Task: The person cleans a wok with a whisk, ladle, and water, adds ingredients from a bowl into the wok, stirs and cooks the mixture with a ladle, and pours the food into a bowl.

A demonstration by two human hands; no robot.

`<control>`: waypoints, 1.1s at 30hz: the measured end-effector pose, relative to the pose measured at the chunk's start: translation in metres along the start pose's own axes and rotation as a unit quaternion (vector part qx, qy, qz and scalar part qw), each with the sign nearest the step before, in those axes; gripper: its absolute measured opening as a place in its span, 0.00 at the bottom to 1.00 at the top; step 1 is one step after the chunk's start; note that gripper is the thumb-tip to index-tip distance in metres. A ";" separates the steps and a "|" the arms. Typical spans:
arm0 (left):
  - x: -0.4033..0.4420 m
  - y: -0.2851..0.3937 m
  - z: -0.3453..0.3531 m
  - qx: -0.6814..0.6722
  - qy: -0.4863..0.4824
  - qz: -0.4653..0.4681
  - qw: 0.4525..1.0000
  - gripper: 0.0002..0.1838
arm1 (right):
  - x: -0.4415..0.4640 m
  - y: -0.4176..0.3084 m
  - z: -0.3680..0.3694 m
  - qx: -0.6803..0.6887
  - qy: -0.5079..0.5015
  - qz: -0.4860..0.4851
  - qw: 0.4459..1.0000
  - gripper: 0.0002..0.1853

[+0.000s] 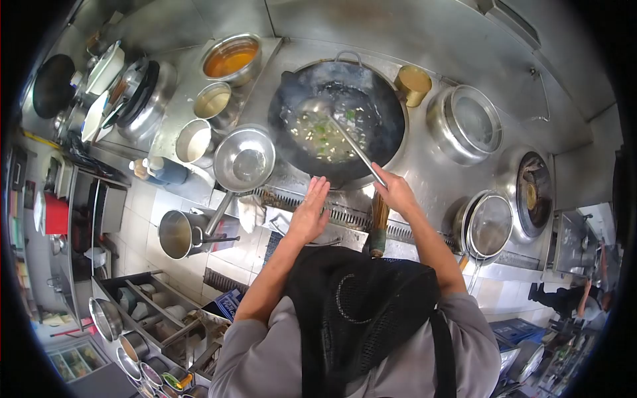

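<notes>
A large black wok [282, 136] sits on the steel range, holding bubbling liquid with pale pieces and bits of green. My right hand [396, 192] is wrapped round the end of a long metal ladle [358, 151], whose bowl rests in the wok among the food. With fingers stretched out, my left hand [310, 213] is at the near rim of the wok; whether it touches the rim I cannot tell. Just below my right hand stands a bamboo brush [379, 222]. A steel strainer bowl [244, 158] with a long handle lies to the left of the wok.
Left of the wok are a pot of orange liquid [232, 61] and several steel pots. A yellowish container [414, 83] and stacked steel pans [464, 123] stand to the right, with a mesh strainer [490, 224] nearer me. At far right, another person [567, 298] is visible.
</notes>
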State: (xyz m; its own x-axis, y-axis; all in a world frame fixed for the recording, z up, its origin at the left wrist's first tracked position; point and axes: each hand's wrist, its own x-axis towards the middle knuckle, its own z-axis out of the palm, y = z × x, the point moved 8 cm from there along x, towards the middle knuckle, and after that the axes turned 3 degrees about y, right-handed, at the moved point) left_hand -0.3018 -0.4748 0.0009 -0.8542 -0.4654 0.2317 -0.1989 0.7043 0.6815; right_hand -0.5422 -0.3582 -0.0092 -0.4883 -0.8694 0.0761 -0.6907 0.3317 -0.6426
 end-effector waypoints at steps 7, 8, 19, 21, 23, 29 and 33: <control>0.001 0.007 0.001 0.016 0.035 -0.004 0.999 0.39 | -0.061 0.019 -0.056 -0.162 -0.059 -0.008 0.985 0.35; 0.001 0.006 0.000 0.018 0.040 -0.004 0.999 0.39 | -0.073 0.022 -0.069 -0.180 -0.037 0.002 0.983 0.34; 0.004 0.001 -0.008 0.053 -0.027 0.049 0.997 0.39 | -0.150 -0.057 -0.096 0.036 0.192 0.151 0.969 0.27; 0.004 0.000 -0.011 0.056 -0.039 0.070 0.995 0.39 | -0.164 -0.084 -0.089 0.006 0.235 0.124 0.964 0.28; 0.005 -0.001 -0.012 0.050 -0.059 0.100 0.992 0.40 | -0.182 -0.117 -0.089 0.068 0.289 0.139 0.945 0.30; 0.007 -0.016 -0.016 0.134 -0.050 0.218 0.965 0.34 | -0.230 -0.167 -0.047 0.064 0.373 0.213 0.901 0.29; 0.009 -0.018 -0.026 0.053 -0.106 0.260 0.958 0.33 | -0.305 -0.185 0.005 0.088 0.355 0.354 0.860 0.30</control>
State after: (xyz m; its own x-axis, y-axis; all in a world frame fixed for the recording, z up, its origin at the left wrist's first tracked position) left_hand -0.2930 -0.5054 0.0085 -0.9272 0.0735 0.3673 0.2413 0.8671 0.4357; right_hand -0.2626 -0.1565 0.0826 -0.9997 -0.0071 0.0245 -0.0242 0.5718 -0.8201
